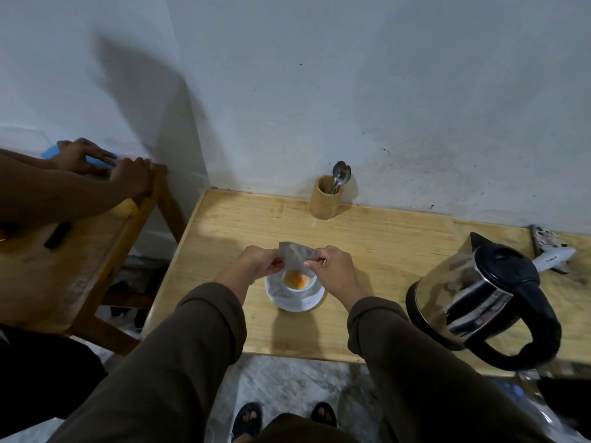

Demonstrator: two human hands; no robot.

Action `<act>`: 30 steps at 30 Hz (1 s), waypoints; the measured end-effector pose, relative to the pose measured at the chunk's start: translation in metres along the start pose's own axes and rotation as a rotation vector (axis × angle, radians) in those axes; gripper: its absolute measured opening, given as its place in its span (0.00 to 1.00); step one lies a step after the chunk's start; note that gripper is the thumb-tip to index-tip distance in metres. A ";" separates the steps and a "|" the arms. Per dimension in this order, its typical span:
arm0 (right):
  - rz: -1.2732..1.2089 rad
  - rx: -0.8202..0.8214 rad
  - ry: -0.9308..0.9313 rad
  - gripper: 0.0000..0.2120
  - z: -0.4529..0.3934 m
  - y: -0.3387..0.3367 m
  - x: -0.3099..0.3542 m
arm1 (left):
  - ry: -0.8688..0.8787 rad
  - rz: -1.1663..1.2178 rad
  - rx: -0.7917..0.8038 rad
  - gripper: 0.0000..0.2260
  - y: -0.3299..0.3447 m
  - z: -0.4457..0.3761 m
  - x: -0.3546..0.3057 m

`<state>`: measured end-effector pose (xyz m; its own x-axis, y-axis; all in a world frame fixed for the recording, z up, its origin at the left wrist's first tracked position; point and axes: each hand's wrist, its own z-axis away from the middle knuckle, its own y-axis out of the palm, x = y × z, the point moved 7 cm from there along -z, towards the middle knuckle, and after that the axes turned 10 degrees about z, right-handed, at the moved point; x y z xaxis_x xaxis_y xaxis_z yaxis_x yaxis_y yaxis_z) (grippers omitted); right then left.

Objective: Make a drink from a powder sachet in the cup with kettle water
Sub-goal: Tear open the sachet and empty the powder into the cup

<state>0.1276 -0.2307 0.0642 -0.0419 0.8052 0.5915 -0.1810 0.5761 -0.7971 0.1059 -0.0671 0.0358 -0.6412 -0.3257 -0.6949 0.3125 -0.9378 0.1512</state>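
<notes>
Tipping sachet (295, 254) over cup (299, 284), both hands pinching.

A light wooden counter (383, 238) stands against a white, scuffed wall (351, 91). Near the wall sits a cylindrical bamboo holder (324, 199) with metal spoons (340, 174) standing upright in it. At the far right edge lies a white plug with cord (551, 255), beside a patterned flat object (540, 239) too blurred to identify. To the left, apart from the counter, is a second wooden table (80, 251) carrying a dark slim object (57, 235); another person's forearms (64, 193) reach across it toward a blue block (51, 151). Below is a grey mottled floor (287, 385).
</notes>
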 end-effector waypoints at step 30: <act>0.040 0.270 0.015 0.15 0.032 0.079 0.075 | 0.271 -0.296 -0.237 0.05 -0.119 -0.007 0.012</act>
<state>0.0792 -0.1293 0.0498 -0.0403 0.8296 0.5570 -0.4352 0.4872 -0.7571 0.0663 0.0416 0.0047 -0.5310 0.0245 -0.8470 0.3155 -0.9220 -0.2245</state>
